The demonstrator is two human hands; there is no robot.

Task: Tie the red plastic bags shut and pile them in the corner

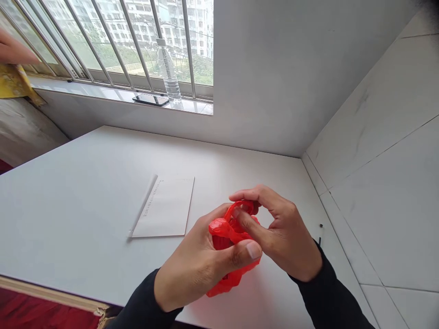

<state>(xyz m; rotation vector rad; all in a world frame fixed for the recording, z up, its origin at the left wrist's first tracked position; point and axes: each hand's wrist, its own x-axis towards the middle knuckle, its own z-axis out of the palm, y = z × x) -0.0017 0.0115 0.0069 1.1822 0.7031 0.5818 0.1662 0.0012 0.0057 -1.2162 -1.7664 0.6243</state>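
A crumpled red plastic bag (228,283) is held between both hands above the front of the white table (85,196). My left hand (202,262) wraps round the bag from the left, its thumb pressed across the front. From the right, my right hand (274,224) pinches a loop of the bag's upper part between thumb and fingers. Part of the bag hangs below my left thumb. Whatever may be inside the bag is hidden. Left of the hands lies an open notebook (168,208) with a narrow folded-back edge.
On the windowsill (103,92) stand a clear water bottle (169,75) and a dark phone (151,99). A pen (320,241) lies at the right by the tiled wall (384,183). Another person's arm (15,48) shows at the upper left, and red cloth (41,308) hangs below the table's front edge.
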